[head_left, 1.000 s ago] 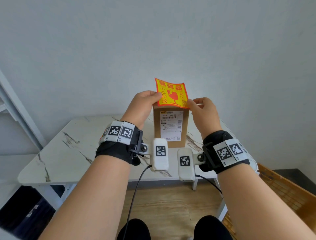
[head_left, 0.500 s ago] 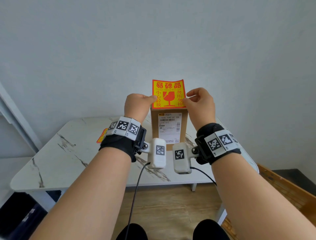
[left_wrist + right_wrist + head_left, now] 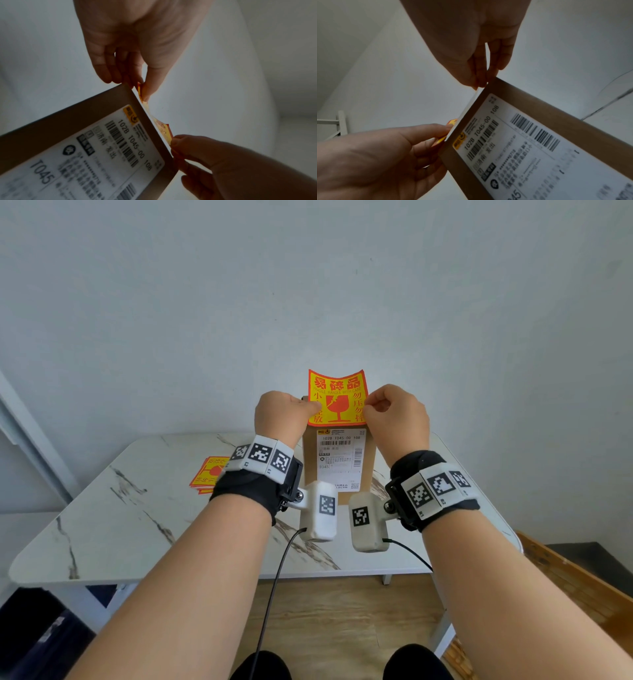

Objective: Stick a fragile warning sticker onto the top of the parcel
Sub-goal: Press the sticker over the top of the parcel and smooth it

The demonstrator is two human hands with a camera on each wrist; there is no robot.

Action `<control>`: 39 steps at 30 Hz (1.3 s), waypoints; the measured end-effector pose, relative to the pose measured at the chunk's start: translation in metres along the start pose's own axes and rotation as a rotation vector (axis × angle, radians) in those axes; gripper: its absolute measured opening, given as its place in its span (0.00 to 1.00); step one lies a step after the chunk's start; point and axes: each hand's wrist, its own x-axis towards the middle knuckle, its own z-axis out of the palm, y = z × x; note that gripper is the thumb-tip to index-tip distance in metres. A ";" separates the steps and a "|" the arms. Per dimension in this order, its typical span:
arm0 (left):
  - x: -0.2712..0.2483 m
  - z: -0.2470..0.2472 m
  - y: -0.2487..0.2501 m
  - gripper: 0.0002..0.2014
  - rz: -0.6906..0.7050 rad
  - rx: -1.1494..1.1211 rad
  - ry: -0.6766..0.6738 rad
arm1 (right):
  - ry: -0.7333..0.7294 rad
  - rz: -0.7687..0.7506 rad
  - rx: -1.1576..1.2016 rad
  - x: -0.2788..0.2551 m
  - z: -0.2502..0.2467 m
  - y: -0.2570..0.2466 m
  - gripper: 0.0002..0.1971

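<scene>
A yellow-and-red fragile sticker (image 3: 337,398) hangs face toward me just above the top of the upright brown parcel (image 3: 310,460), its upper edge curling back. My left hand (image 3: 317,407) pinches the sticker's left edge and my right hand (image 3: 368,405) pinches its right edge. In the left wrist view the thumb and fingers (image 3: 145,92) grip the sticker (image 3: 163,128) at the parcel's (image 3: 51,121) top corner. The right wrist view shows the sticker's white underside (image 3: 467,106) along the parcel's (image 3: 539,100) top edge. The parcel's top face is hidden.
A stack of spare fragile stickers (image 3: 207,474) lies on the white marble table (image 3: 137,535), left of the parcel. A white shipping label (image 3: 339,457) covers the parcel's front. An orange crate (image 3: 565,583) stands on the floor at the right.
The sticker went from tilted to square with the parcel's top edge. Both hands closed in on its side edges and sank slightly.
</scene>
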 end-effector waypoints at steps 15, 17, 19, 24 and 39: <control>0.001 0.006 0.000 0.12 0.034 0.083 0.067 | -0.004 -0.043 -0.102 0.003 0.003 0.000 0.07; 0.001 0.005 0.000 0.14 0.026 0.095 0.057 | -0.003 -0.051 -0.109 0.003 0.003 0.000 0.07; 0.001 0.005 0.001 0.13 0.027 0.104 0.049 | -0.004 -0.062 -0.114 0.003 0.003 0.000 0.07; 0.000 0.005 0.002 0.12 0.057 0.144 0.057 | -0.003 -0.068 -0.116 0.002 0.004 0.000 0.07; 0.000 0.012 -0.001 0.18 0.064 0.422 0.151 | -0.027 -0.109 -0.180 0.003 0.011 0.002 0.08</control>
